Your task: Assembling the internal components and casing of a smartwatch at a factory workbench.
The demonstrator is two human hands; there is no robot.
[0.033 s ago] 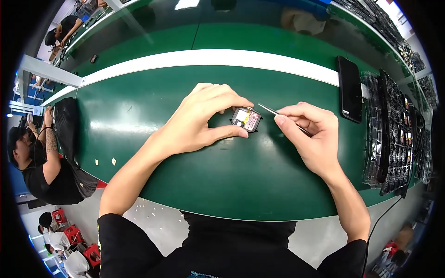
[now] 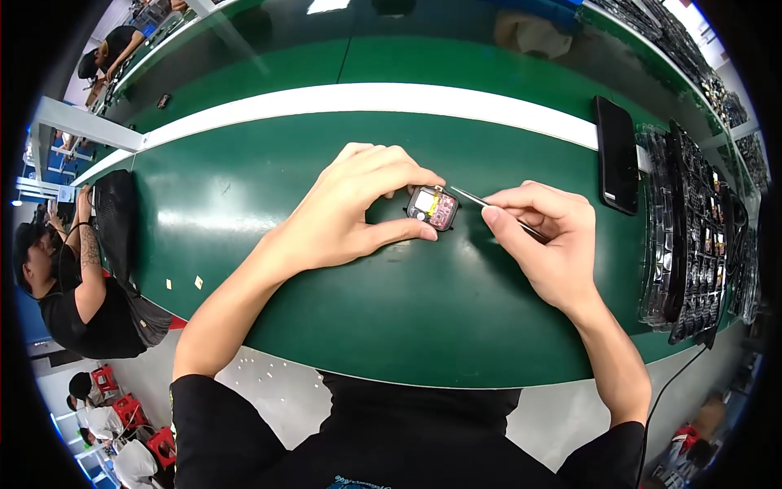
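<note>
A small square smartwatch case (image 2: 432, 208) with its inside exposed lies on the green table. Inside it show a silver block, yellow tape and a reddish circuit board. My left hand (image 2: 358, 204) grips the case at its edges between thumb and forefinger. Slim metal tweezers (image 2: 471, 197) are pinched in my right hand (image 2: 544, 232), pointing left. Their tip hovers just off the upper right corner of the case, with nothing visible in it; whether it touches the case I cannot tell.
A black phone (image 2: 616, 155) lies at the right, beside stacked clear and black plastic trays (image 2: 680, 236). Two small pale pieces (image 2: 198, 282) rest on the left of the table. A white rail (image 2: 366, 96) crosses behind. A person in black (image 2: 77, 285) sits at the left, near a dark bag (image 2: 114, 220).
The tweezers' tip has shifted very slightly left and down, toward the watch case. Both hands keep their grip.
</note>
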